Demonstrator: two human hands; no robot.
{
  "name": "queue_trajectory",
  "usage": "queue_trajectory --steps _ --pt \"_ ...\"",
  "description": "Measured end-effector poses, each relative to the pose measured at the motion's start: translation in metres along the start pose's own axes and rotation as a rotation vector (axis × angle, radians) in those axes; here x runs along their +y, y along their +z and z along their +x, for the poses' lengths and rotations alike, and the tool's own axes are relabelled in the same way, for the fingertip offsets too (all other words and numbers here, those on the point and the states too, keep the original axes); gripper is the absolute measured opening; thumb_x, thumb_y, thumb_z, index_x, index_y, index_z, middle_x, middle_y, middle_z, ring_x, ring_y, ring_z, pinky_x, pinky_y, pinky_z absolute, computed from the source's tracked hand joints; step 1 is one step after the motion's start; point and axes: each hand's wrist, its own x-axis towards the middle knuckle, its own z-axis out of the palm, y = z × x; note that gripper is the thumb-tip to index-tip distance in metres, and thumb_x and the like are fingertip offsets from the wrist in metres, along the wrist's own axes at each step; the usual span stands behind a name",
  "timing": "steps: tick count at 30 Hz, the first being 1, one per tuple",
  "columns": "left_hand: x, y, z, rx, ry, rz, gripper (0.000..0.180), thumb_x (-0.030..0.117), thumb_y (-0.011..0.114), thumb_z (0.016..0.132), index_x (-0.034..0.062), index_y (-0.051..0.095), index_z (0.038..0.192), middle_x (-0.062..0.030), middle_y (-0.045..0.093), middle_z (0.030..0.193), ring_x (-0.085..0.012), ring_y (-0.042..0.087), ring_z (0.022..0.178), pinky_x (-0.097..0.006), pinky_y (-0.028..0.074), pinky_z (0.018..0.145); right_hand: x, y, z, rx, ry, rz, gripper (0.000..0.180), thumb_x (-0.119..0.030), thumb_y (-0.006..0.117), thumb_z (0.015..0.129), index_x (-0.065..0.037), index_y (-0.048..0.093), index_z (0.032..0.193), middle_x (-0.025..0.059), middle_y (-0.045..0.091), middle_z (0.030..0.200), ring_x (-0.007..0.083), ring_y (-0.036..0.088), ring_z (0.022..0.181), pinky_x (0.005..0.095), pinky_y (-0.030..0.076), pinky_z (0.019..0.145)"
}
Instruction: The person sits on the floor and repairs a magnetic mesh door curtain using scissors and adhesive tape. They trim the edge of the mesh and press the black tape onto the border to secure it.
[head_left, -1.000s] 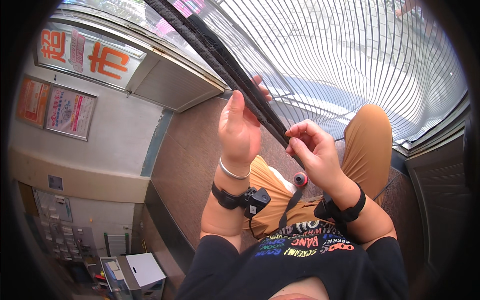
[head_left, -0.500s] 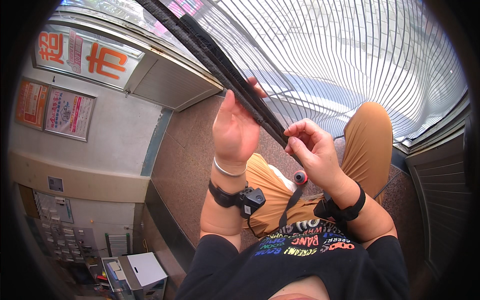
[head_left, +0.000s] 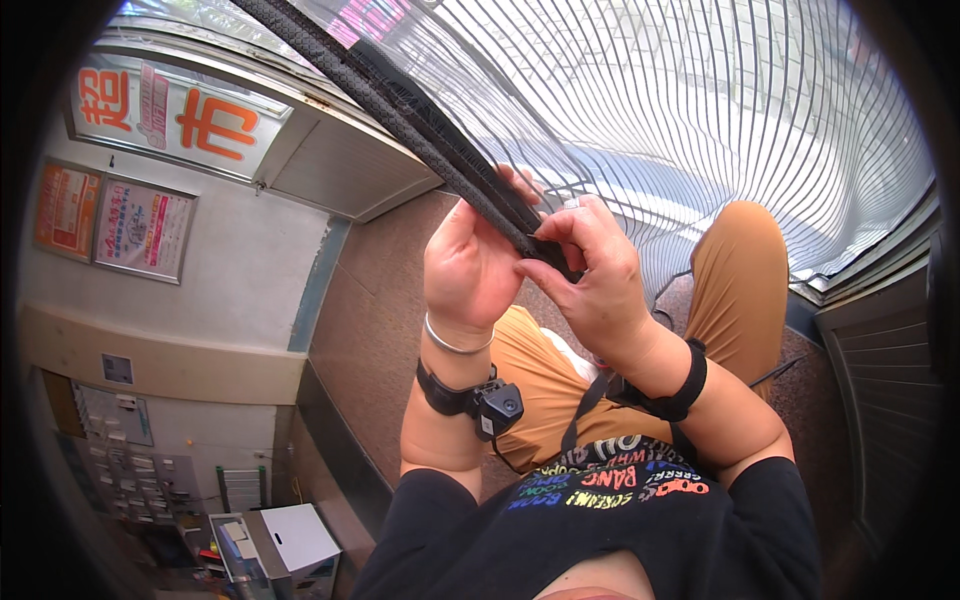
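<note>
A sheer screen curtain (head_left: pixel 690 130) with thin dark stripes hangs across the upper right. Along its left side runs a long black edge strip (head_left: pixel 400 122), slanting from the upper left down to my hands. My left hand (head_left: pixel 472 262) cradles the strip with palm turned up, thumb in front and fingertips showing behind it. Close beside it, my right hand (head_left: pixel 600 270) pinches the strip's lower part between thumb and fingers. Below the pinch, the strip is hidden by my right hand.
My knee in tan trousers (head_left: pixel 745 260) juts up beside the curtain. A grey panel (head_left: pixel 890 400) stands at right. On the left are a wall with framed posters (head_left: pixel 145 228), an open door (head_left: pixel 340 165), and a counter with a white board (head_left: pixel 298 535). Brown stone floor (head_left: pixel 370 290) lies below.
My right hand has moved up and left along the strip, nearer my left hand. The strip's upper end has shifted slightly left. My left hand stays almost in place.
</note>
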Motion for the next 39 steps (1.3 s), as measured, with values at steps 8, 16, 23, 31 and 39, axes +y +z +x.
queue_trajectory --steps 8,16,23,31,39 --pt "0.0 -0.009 0.0 -0.079 -0.009 0.011 0.037 0.023 0.028 0.097 0.0036 0.048 0.122 -0.0121 0.048 0.121 -0.0278 0.041 0.117 -0.045 0.034 0.098 0.005 0.002 -0.009 -0.003 0.086 0.051 0.024 0.002 0.069 0.068 -0.001 0.053 0.085 0.0095 0.048 0.078 0.0213 0.048 0.059 0.03 0.04 0.052" --pt "-0.003 -0.005 0.0 0.027 0.022 0.046 0.04 0.03 0.032 0.097 0.0039 0.047 0.124 -0.0108 0.05 0.118 -0.026 0.043 0.114 -0.045 0.034 0.098 0.016 0.001 -0.018 0.105 0.147 0.257 0.016 0.005 0.057 0.078 0.001 0.054 0.094 0.0064 0.048 0.08 0.013 0.051 0.063 0.0253 0.044 0.057" --pt "-0.014 -0.001 -0.002 0.196 0.17 0.395 0.035 0.027 0.047 0.094 -0.0001 0.048 0.117 -0.0103 0.055 0.105 -0.0195 0.053 0.1 -0.035 0.042 0.09 0.02 -0.015 -0.027 0.106 0.43 0.641 0.018 0.001 0.049 0.088 0.0 0.055 0.105 0.0036 0.052 0.086 0.0075 0.058 0.069 0.0195 0.05 0.063" --pt "-0.027 -0.004 -0.003 0.316 0.234 0.838 0.021 0.002 0.052 0.089 -0.0006 0.053 0.109 -0.0044 0.058 0.1 -0.0099 0.055 0.089 -0.024 0.045 0.081 0.026 -0.019 -0.029 -0.015 0.513 0.538 0.012 -0.004 0.054 0.087 0.003 0.057 0.097 0.0028 0.059 0.074 0.0082 0.059 0.064 0.0202 0.048 0.058" --pt "-0.026 -0.01 -0.003 0.283 0.254 0.935 0.018 0.005 0.051 0.09 -0.0004 0.052 0.108 -0.0057 0.059 0.098 -0.0118 0.058 0.086 -0.027 0.051 0.077 0.025 -0.018 -0.016 -0.118 0.458 0.334 0.009 -0.006 0.055 0.086 0.002 0.057 0.086 0.0064 0.059 0.062 0.0089 0.055 0.055 0.0228 0.043 0.051"
